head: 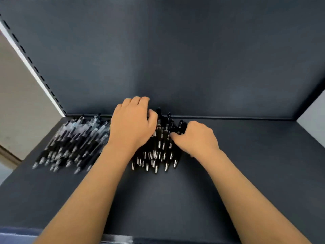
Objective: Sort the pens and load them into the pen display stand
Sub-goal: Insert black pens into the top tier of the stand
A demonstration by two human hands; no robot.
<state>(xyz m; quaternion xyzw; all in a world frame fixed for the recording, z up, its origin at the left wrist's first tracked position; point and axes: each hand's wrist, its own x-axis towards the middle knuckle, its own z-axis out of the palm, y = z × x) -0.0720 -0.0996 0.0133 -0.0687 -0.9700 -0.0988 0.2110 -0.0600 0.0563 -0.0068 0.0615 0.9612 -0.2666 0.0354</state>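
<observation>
Both hands press on the black pens (pixel 159 152) heaped mid-shelf (pixel 246 164) — left hand (pixel 132 124) curled over them, right hand (pixel 195 138) pinching some — clear-barrelled pens (pixel 73 141) piled left.

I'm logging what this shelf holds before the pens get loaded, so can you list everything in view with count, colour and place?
Clear-barrelled pens: one pile, too many to count, clear and black with silver tips, left part of the shelf, tips towards the camera.
Black pens: one pile, too many to count, black with silver tips, middle of the shelf, under both hands.
Shelf: one, dark grey, fills the lower view.
Back panel: one, dark grey, upright behind the shelf.
Slotted upright: one, dark with a white edge, far left.
Pen display stand: none in view.
Left hand: one, palm down on the black pile's left side.
Right hand: one, fingers on the pile's right side.
</observation>
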